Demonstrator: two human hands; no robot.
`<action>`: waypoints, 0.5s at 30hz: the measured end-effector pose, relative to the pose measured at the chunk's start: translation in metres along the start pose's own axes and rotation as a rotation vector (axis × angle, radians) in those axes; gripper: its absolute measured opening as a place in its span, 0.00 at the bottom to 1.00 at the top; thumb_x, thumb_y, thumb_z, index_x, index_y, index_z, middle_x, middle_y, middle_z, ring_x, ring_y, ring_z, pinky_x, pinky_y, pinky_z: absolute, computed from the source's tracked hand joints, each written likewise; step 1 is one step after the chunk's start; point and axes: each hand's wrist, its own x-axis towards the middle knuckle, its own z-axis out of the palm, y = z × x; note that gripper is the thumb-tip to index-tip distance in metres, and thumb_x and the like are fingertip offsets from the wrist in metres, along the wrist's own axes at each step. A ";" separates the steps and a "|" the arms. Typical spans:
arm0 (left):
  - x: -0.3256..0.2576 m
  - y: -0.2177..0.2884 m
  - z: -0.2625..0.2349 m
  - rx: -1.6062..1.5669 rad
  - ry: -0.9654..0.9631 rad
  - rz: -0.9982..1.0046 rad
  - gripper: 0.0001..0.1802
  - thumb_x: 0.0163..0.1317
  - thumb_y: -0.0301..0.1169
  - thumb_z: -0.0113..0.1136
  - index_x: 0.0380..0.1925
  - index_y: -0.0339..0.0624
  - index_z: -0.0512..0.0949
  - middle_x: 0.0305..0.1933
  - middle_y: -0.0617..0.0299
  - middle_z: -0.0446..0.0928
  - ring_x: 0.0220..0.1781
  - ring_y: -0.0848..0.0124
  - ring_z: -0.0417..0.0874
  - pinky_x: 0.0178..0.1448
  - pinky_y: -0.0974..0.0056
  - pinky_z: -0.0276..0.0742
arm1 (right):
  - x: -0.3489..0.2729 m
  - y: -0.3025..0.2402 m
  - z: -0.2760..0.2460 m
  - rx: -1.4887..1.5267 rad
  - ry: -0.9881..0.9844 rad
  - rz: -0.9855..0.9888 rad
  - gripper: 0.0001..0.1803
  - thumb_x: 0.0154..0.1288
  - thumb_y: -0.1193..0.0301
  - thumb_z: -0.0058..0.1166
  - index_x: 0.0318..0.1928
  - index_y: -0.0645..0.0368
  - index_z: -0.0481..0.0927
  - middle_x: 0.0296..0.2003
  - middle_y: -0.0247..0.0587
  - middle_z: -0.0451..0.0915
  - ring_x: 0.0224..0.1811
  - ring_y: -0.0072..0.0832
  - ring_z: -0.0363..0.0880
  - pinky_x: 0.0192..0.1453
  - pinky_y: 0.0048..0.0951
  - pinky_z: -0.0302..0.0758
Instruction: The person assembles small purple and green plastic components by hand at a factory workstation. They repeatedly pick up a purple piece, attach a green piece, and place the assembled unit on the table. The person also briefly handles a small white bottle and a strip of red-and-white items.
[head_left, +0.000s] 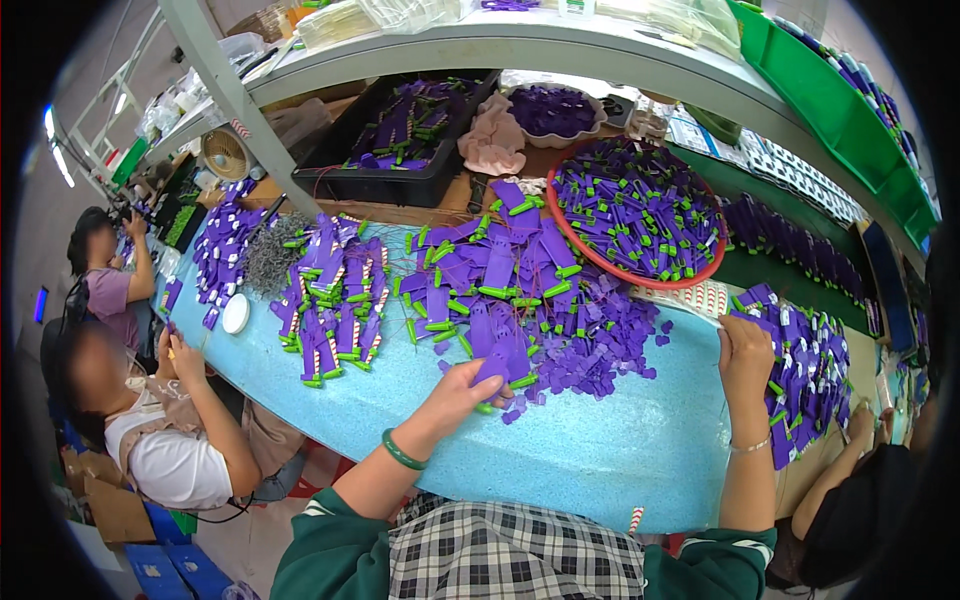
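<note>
Between the thumb and fingers of my left hand point(457, 400) is a flat purple piece point(490, 368) at the near edge of a big pile. A bit of green shows under those fingers. My right hand point(748, 360) is closed in a pinch at the near right corner of a sheet of red-and-white striped strips point(695, 297); what its fingertips hold is hidden. The pile of purple pieces with green ends and thin red wires point(500, 255) lies ahead of my left hand. Small loose purple squares point(600, 350) spread between my hands.
A red basket point(628, 278) heaped with purple-and-green pieces stands beyond the strips. More pieces lie at left point(330, 300) and right point(810, 370). A black tray point(400, 188) sits behind, under a shelf point(520, 50). Co-workers sit on the left; another person's arm point(835, 470) is at right.
</note>
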 end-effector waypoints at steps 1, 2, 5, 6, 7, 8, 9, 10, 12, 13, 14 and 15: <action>0.007 -0.001 0.004 0.049 -0.030 0.029 0.11 0.68 0.32 0.51 0.39 0.34 0.75 0.36 0.59 0.79 0.36 0.73 0.80 0.42 0.67 0.77 | -0.008 -0.007 -0.012 0.016 0.032 0.038 0.08 0.53 0.80 0.57 0.36 0.61 0.82 0.34 0.42 0.82 0.38 0.40 0.79 0.44 0.38 0.72; 0.006 -0.004 0.008 0.091 0.040 0.111 0.09 0.69 0.31 0.49 0.40 0.36 0.73 0.36 0.58 0.79 0.32 0.73 0.81 0.36 0.67 0.78 | -0.016 -0.017 -0.025 0.042 0.043 0.030 0.08 0.54 0.80 0.57 0.37 0.62 0.82 0.33 0.44 0.82 0.36 0.42 0.79 0.42 0.38 0.73; -0.012 0.022 0.021 -0.311 0.055 0.161 0.09 0.70 0.32 0.48 0.44 0.38 0.71 0.35 0.59 0.78 0.30 0.71 0.81 0.31 0.68 0.78 | -0.059 -0.045 -0.037 0.151 0.086 -0.010 0.11 0.51 0.82 0.56 0.37 0.59 0.81 0.34 0.42 0.82 0.36 0.38 0.80 0.40 0.36 0.71; -0.019 0.024 0.020 -0.419 0.010 0.110 0.11 0.70 0.33 0.48 0.47 0.40 0.69 0.35 0.61 0.78 0.31 0.71 0.81 0.29 0.69 0.77 | -0.072 -0.059 -0.038 0.209 0.101 -0.035 0.12 0.50 0.82 0.55 0.37 0.59 0.82 0.35 0.41 0.83 0.37 0.37 0.81 0.40 0.36 0.71; -0.020 0.020 0.023 -0.493 -0.063 -0.012 0.11 0.70 0.34 0.48 0.47 0.41 0.69 0.36 0.61 0.78 0.32 0.71 0.81 0.30 0.68 0.78 | -0.083 -0.074 -0.038 0.187 0.121 -0.068 0.12 0.50 0.83 0.55 0.37 0.59 0.82 0.35 0.39 0.83 0.37 0.36 0.81 0.40 0.36 0.71; -0.020 0.013 0.025 -0.566 -0.135 -0.134 0.11 0.70 0.35 0.49 0.47 0.42 0.70 0.37 0.61 0.78 0.33 0.71 0.81 0.30 0.68 0.78 | -0.092 -0.087 -0.038 0.167 0.140 -0.103 0.13 0.49 0.83 0.56 0.37 0.59 0.82 0.36 0.38 0.83 0.38 0.34 0.81 0.41 0.35 0.71; -0.021 0.005 0.028 -0.640 -0.213 -0.258 0.12 0.70 0.36 0.49 0.47 0.42 0.70 0.38 0.62 0.78 0.35 0.71 0.81 0.31 0.68 0.78 | -0.099 -0.100 -0.037 0.156 0.135 -0.112 0.13 0.48 0.83 0.56 0.37 0.59 0.82 0.35 0.38 0.83 0.38 0.35 0.81 0.41 0.35 0.72; -0.020 -0.005 0.035 -0.712 -0.297 -0.366 0.12 0.69 0.36 0.51 0.47 0.44 0.71 0.40 0.63 0.78 0.39 0.71 0.81 0.35 0.66 0.80 | -0.106 -0.109 -0.033 0.152 0.134 -0.122 0.14 0.47 0.83 0.56 0.37 0.59 0.82 0.35 0.37 0.83 0.39 0.35 0.81 0.42 0.35 0.72; -0.022 -0.011 0.049 -0.769 -0.256 -0.450 0.12 0.68 0.37 0.53 0.45 0.43 0.73 0.42 0.62 0.79 0.43 0.71 0.81 0.37 0.67 0.80 | -0.119 -0.121 -0.026 0.136 0.101 -0.152 0.13 0.47 0.80 0.58 0.37 0.58 0.82 0.37 0.36 0.82 0.41 0.35 0.81 0.45 0.35 0.71; -0.022 -0.010 0.057 -0.794 -0.236 -0.494 0.11 0.68 0.37 0.54 0.44 0.43 0.74 0.43 0.62 0.79 0.45 0.71 0.81 0.37 0.68 0.81 | -0.125 -0.124 -0.023 0.126 0.069 -0.172 0.12 0.49 0.77 0.60 0.38 0.57 0.82 0.38 0.35 0.82 0.42 0.33 0.80 0.46 0.35 0.70; -0.023 -0.007 0.066 -0.750 -0.140 -0.467 0.10 0.66 0.35 0.57 0.42 0.42 0.75 0.42 0.63 0.79 0.43 0.71 0.82 0.39 0.68 0.81 | -0.129 -0.127 -0.022 0.115 0.037 -0.191 0.12 0.50 0.75 0.61 0.38 0.57 0.82 0.40 0.34 0.82 0.44 0.32 0.80 0.47 0.35 0.70; -0.021 -0.008 0.065 -0.669 -0.150 -0.433 0.10 0.65 0.34 0.58 0.42 0.42 0.75 0.41 0.64 0.79 0.41 0.72 0.82 0.37 0.68 0.80 | -0.131 -0.131 -0.024 0.144 -0.015 -0.206 0.13 0.50 0.73 0.62 0.39 0.57 0.82 0.41 0.35 0.81 0.45 0.32 0.79 0.48 0.35 0.69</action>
